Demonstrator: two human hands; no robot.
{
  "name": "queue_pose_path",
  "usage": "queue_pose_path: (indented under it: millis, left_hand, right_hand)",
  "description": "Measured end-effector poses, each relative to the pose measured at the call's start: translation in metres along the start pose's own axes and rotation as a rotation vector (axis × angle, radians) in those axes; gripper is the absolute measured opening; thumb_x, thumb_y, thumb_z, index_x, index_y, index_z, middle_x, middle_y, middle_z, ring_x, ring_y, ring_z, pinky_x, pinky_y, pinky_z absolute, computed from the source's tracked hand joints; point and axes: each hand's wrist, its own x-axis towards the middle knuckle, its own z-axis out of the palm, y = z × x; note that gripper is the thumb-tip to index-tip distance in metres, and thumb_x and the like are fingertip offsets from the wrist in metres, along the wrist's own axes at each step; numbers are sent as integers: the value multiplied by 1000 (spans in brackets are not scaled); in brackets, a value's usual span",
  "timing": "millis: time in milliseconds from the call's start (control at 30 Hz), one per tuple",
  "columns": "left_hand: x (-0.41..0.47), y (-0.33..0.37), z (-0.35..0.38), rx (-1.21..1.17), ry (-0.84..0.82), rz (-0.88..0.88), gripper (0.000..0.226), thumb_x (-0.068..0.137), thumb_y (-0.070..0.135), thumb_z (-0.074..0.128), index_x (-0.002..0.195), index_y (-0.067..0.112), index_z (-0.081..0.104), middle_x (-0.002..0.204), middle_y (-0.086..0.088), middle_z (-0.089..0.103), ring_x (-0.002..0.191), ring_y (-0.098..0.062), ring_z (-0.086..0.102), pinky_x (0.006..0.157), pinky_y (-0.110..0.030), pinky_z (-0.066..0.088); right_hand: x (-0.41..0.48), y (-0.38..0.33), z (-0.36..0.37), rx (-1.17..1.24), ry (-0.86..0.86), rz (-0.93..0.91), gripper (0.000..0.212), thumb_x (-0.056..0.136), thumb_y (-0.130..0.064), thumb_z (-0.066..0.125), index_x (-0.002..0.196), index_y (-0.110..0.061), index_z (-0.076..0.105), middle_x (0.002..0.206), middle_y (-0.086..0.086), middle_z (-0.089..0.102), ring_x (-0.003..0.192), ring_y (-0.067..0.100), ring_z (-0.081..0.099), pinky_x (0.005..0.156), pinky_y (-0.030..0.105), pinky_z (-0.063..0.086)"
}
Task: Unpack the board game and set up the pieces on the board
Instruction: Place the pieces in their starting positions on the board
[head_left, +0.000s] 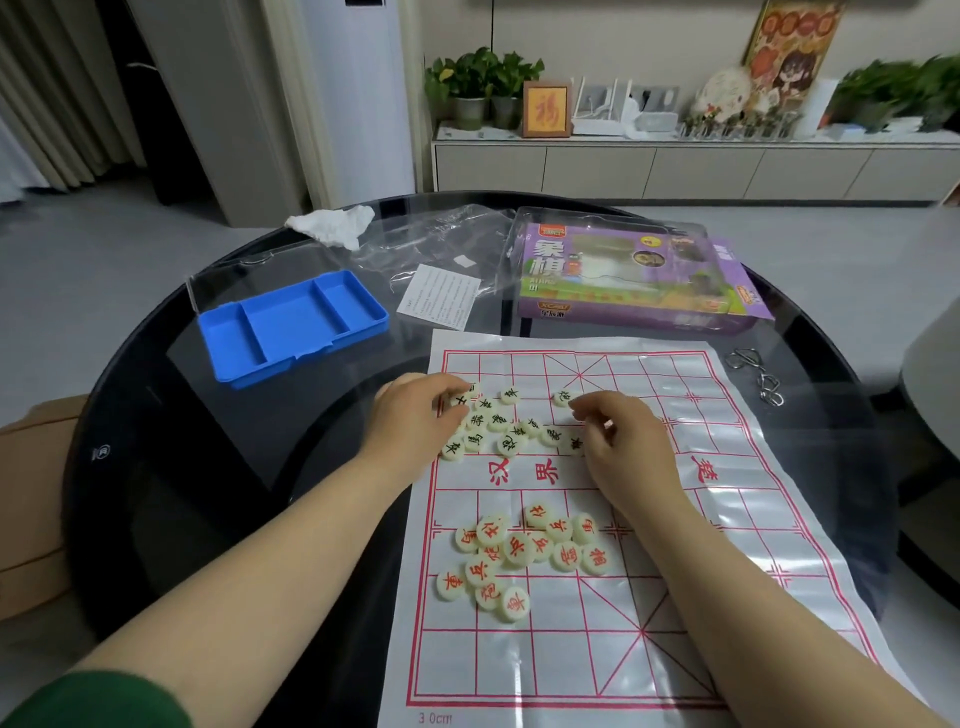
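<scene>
Both hands are over the far half of the board. The left hand (415, 415) lies at the left edge of the black-lettered pieces (498, 421), fingers curled down, thumb and fingertips closed on one disc at the heap's upper left corner. The right hand (618, 441) sits at the heap's right edge with fingers curled narrow; whether it holds a disc I cannot tell. One black-lettered disc lies just beside its fingertips. A green sleeve (93, 701) shows on the left forearm.

Items noted, left to right:

1. Brown cardboard box (36, 493), beside the round dark glass counter (156, 493), at its left rim.
2. Blue tray (291, 322), three compartments, on the counter to the left of the board and well clear of it. Its clear lid (244, 275) stands open at the far edge.
3. Crumpled white tissue (332, 223), near the counter's far rim.
4. Clear plastic bag (431, 244), flat, with the printed instruction sheet (441, 293) lying near it, just beyond the board's far left corner.
5. Board (753, 519), a glossy white sheet with a red grid, spread flat on the counter in front of the person. Creases show on its right side.
6. Red-lettered pieces (519, 551), a loose heap on the near half of the board, left of centre, between the two forearms. Discs touch and partly overlap; none sits in a set position.
7. Purple game box (639, 280), under a clear plastic cover, just beyond the board's far edge.
8. Metal wire rings (753, 374), on the counter just off the board's far right corner.
</scene>
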Motion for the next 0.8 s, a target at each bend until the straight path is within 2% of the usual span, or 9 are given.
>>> queue_pose_path:
  millis: [100,200,300,400,533,633,700,767,800]
  left_hand:
    - [-6,-1,-2,-19,42,112,28,91,15,50,116,14,62,118,-4,60,114,-21,49,102,-34,34]
    - [-21,1,-12,-2,73,224,31,95,17,42,121,13,58,126,-1,56,117,-9,43,103,-23,19]
    - [-49,-5,-20,64,-24,268,38,94,29,33,127,20,50,133,12,45,115,6,28,104,-14,6]
    - [-76,-17,-25,120,-155,214,39,96,36,30,134,31,35,128,28,22,116,13,13,98,-3,-6]
    - [-84,-24,-27,157,-236,171,44,94,43,26,136,32,32,127,30,17,121,14,9,102,-8,-4]
    - [-81,-24,-25,263,-265,186,78,70,64,3,138,36,27,128,32,9,120,15,0,101,-11,-9]
    - [-81,-26,-23,341,-293,201,90,59,65,-8,140,38,20,133,32,7,121,14,-7,102,-14,-12]
    - [-81,-26,-22,379,-313,201,83,66,65,-6,142,38,14,144,28,6,125,12,-10,104,-17,-12]
    - [-81,-25,-22,390,-318,195,71,77,64,1,142,38,11,148,25,4,129,10,-11,106,-19,-12]
  right_hand:
    - [-3,1,3,-107,-59,-156,33,86,-5,43,111,-6,64,113,7,64,107,26,51,80,17,29]
    - [-4,0,5,-187,-144,-286,42,81,-19,37,109,-8,66,115,6,66,107,30,55,85,27,36]
    - [-5,-2,5,-257,-183,-377,42,81,-23,37,105,-9,69,109,5,69,101,32,61,83,37,47]
    - [-5,-4,4,-299,-186,-414,39,80,-22,39,100,-9,70,99,4,72,94,31,65,77,40,52]
    - [-5,-6,5,-342,-144,-429,24,72,-10,58,91,-9,73,90,5,74,83,30,68,73,41,53]
    - [-6,-6,4,-365,-174,-402,21,71,-10,59,87,-9,73,88,5,74,80,29,68,71,41,54]
    - [-7,-6,4,-360,-191,-389,22,72,-10,58,88,-9,73,89,6,74,80,30,68,70,41,54]
    - [-8,-7,4,-350,-201,-368,23,74,-11,56,90,-7,72,91,8,73,82,32,67,72,42,53]
    - [-8,-8,4,-336,-201,-357,24,75,-10,55,91,-6,72,94,10,72,85,33,67,74,42,53]
